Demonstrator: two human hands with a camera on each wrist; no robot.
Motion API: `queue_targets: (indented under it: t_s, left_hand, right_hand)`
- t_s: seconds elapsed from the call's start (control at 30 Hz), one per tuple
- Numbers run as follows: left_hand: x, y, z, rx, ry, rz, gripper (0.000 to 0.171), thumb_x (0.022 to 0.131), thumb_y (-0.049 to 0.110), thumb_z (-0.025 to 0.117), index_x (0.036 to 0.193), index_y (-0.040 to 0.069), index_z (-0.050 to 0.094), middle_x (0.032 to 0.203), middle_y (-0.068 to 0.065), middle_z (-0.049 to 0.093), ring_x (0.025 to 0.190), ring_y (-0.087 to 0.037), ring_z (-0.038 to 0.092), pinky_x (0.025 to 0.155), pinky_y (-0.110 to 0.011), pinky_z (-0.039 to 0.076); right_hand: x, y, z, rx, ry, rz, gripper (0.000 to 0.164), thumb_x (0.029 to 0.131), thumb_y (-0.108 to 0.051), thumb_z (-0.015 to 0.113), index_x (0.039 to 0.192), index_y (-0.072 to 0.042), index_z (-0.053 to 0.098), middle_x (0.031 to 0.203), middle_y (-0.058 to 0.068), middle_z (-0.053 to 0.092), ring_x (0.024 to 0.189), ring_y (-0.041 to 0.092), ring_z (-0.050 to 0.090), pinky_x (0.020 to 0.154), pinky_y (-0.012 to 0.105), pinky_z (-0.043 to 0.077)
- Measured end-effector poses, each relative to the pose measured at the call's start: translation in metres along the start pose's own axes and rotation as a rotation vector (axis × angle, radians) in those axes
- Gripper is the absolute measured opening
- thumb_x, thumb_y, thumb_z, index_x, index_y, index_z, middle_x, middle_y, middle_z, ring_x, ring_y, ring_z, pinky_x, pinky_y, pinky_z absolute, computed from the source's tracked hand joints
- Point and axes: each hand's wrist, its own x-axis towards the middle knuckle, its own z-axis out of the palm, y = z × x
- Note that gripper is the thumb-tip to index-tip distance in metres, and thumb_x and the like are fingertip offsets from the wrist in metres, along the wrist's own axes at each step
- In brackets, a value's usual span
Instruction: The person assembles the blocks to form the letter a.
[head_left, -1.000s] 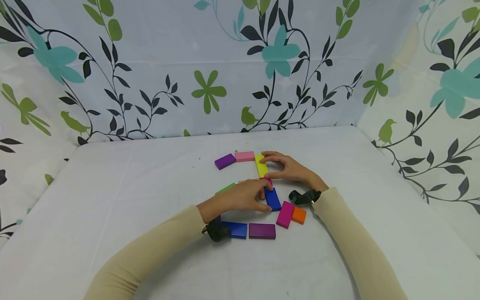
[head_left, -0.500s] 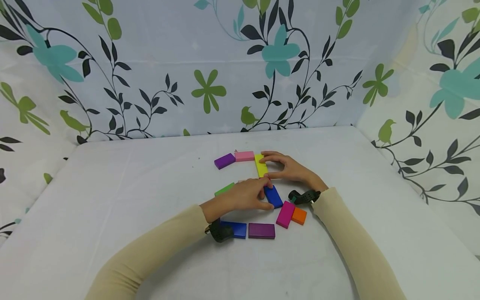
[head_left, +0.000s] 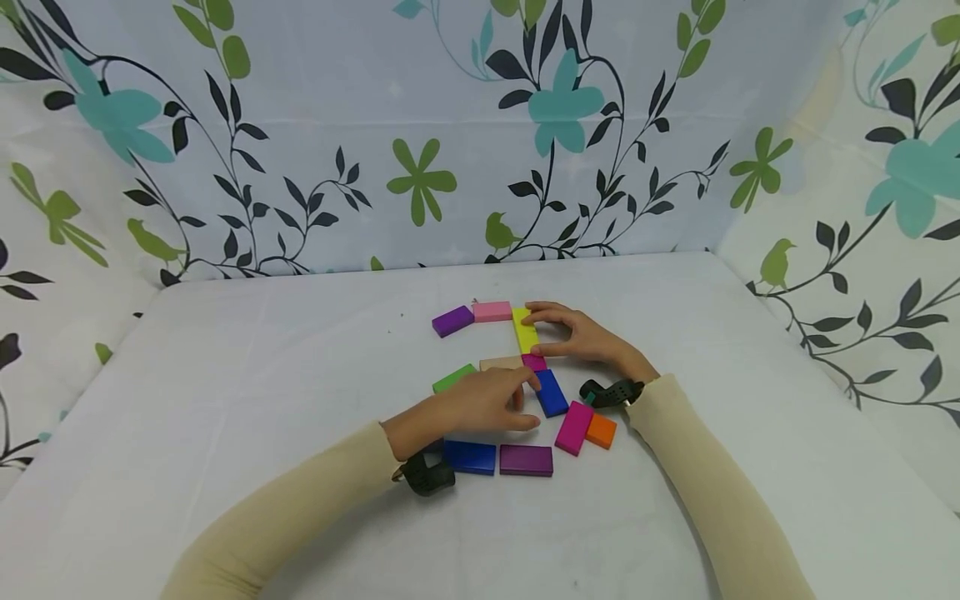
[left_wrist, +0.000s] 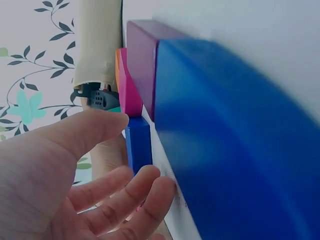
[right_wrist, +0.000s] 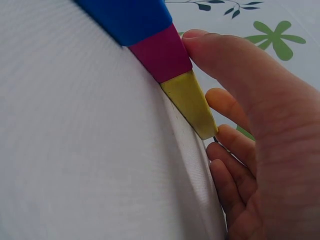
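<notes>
My left hand (head_left: pixel 487 402) hovers around a blue block (head_left: pixel 552 393), thumb and fingers spread apart. In the left wrist view, that blue block (left_wrist: pixel 139 145) stands beyond the fingertips, with nothing held between them. My right hand (head_left: pixel 581 337) rests along the right side of a yellow block (head_left: pixel 525 332), fingers loosely bent. The right wrist view puts the thumb beside a magenta block (right_wrist: pixel 162 54) and the other fingertips by the far end of the yellow block (right_wrist: pixel 191 105). Yellow, magenta and blue blocks follow one another in a line.
Pink (head_left: pixel 492 312) and purple (head_left: pixel 453 321) blocks lie at the back. Tan (head_left: pixel 500 363) and green (head_left: pixel 453 378) ones are partly behind the left hand. Nearer are a blue block (head_left: pixel 470 457), a dark purple block (head_left: pixel 527 460), a long magenta block (head_left: pixel 574 427) and an orange block (head_left: pixel 602 430).
The near end of the middle blue block has shifted slightly right, toward the long magenta block. My left hand has since drawn back left from it. The right hand has stayed by the yellow block.
</notes>
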Motion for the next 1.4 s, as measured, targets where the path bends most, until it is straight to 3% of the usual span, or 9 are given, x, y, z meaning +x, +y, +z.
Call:
queue_targets:
  t_s: [0.2, 0.4, 0.6, 0.77, 1.07, 1.4]
  left_hand:
    - [-0.016, 0.001, 0.003, -0.014, -0.005, 0.062, 0.027, 0.09, 0.029, 0.069, 0.109, 0.011, 0.065, 0.083, 0.005, 0.063, 0.075, -0.007, 0.056, 0.066, -0.02, 0.046]
    - [-0.029, 0.001, 0.009, -0.032, -0.024, 0.081, 0.023, 0.089, 0.03, 0.07, 0.106, 0.014, 0.067, 0.083, 0.009, 0.061, 0.075, -0.004, 0.055, 0.067, -0.02, 0.046]
    - [-0.042, 0.005, 0.015, 0.066, -0.002, 0.126, 0.028, 0.083, 0.036, 0.077, 0.102, 0.017, 0.068, 0.088, 0.01, 0.061, 0.083, -0.004, 0.056, 0.076, -0.027, 0.043]
    - [-0.047, 0.006, 0.02, 0.118, 0.035, 0.129, 0.029, 0.082, 0.036, 0.078, 0.1, 0.017, 0.068, 0.086, 0.01, 0.059, 0.082, -0.003, 0.054, 0.074, -0.029, 0.039]
    - [-0.05, 0.006, 0.024, -0.003, 0.041, 0.101, 0.03, 0.083, 0.029, 0.078, 0.101, 0.008, 0.067, 0.087, 0.006, 0.058, 0.083, -0.006, 0.052, 0.079, -0.022, 0.047]
    - [-0.053, 0.007, 0.028, 0.015, 0.068, 0.072, 0.031, 0.083, 0.032, 0.077, 0.102, 0.01, 0.068, 0.087, 0.008, 0.057, 0.084, -0.005, 0.053, 0.08, -0.022, 0.047]
  right_hand:
    - [0.0, -0.002, 0.0, -0.007, 0.003, 0.014, 0.05, 0.086, -0.024, 0.074, 0.133, -0.013, 0.06, 0.156, 0.007, 0.034, 0.146, 0.03, 0.022, 0.114, 0.06, 0.017]
    - [0.0, -0.001, 0.001, -0.009, 0.006, 0.01, 0.05, 0.086, -0.025, 0.074, 0.133, -0.013, 0.06, 0.156, 0.008, 0.034, 0.146, 0.031, 0.022, 0.114, 0.061, 0.017]
    - [0.001, 0.001, 0.001, 0.004, 0.005, 0.022, 0.05, 0.086, -0.024, 0.074, 0.133, -0.014, 0.06, 0.156, 0.007, 0.033, 0.147, 0.03, 0.021, 0.114, 0.061, 0.016]
    - [0.0, 0.002, 0.002, 0.001, 0.01, 0.021, 0.05, 0.086, -0.024, 0.074, 0.133, -0.014, 0.06, 0.156, 0.007, 0.033, 0.147, 0.03, 0.02, 0.114, 0.061, 0.016]
    - [-0.001, 0.002, 0.002, -0.007, 0.012, 0.016, 0.05, 0.086, -0.025, 0.074, 0.133, -0.014, 0.06, 0.156, 0.007, 0.033, 0.147, 0.031, 0.02, 0.114, 0.061, 0.016]
    - [0.0, 0.001, 0.002, -0.006, 0.006, 0.027, 0.05, 0.086, -0.028, 0.074, 0.133, -0.016, 0.06, 0.156, 0.006, 0.033, 0.147, 0.03, 0.02, 0.114, 0.061, 0.016]
